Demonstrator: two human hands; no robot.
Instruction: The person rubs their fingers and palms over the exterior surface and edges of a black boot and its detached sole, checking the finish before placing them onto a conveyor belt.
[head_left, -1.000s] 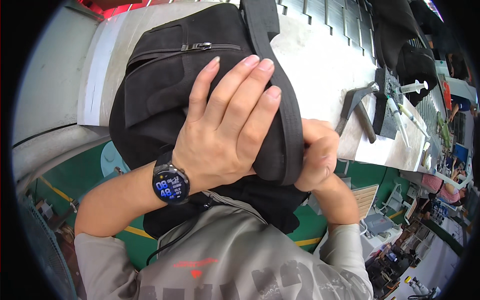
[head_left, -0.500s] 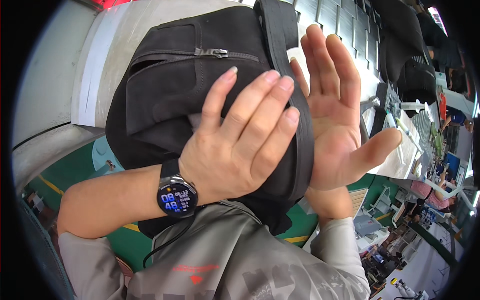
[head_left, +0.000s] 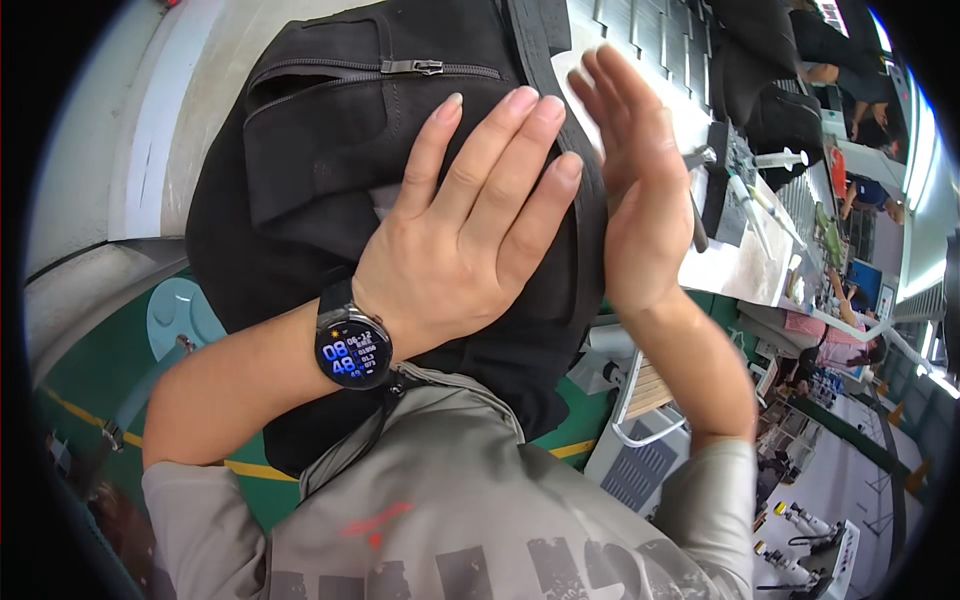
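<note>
Black fabric trousers (head_left: pixel 330 175) lie in front of me, with a thick waistband (head_left: pixel 583 250) along their right side. A metal zipper pull (head_left: pixel 412 67) sits on the pocket zip, which gapes at its left end. My left hand (head_left: pixel 450 225) rests flat on the cloth, fingers stretched and slightly apart, a round dark watch (head_left: pixel 352 352) at its wrist. Beside the waistband, my right hand (head_left: pixel 640 190) is turned edge-on with its fingers stretched away from me. It grips nothing that I can see, and its palm side is mostly hidden.
On the white table (head_left: pixel 725 265) to the right are a syringe (head_left: pixel 780 160), pen-like tools and a dark block. Slatted metal (head_left: pixel 640 40) lies beyond. A light-blue stool (head_left: pixel 180 315) stands on the green floor at left. Other people work far right.
My right hand has turned from palm-up, thumb out, to edge-on beside the waistband. The left hand stays flat on the cloth. The whole view has shifted slightly.
</note>
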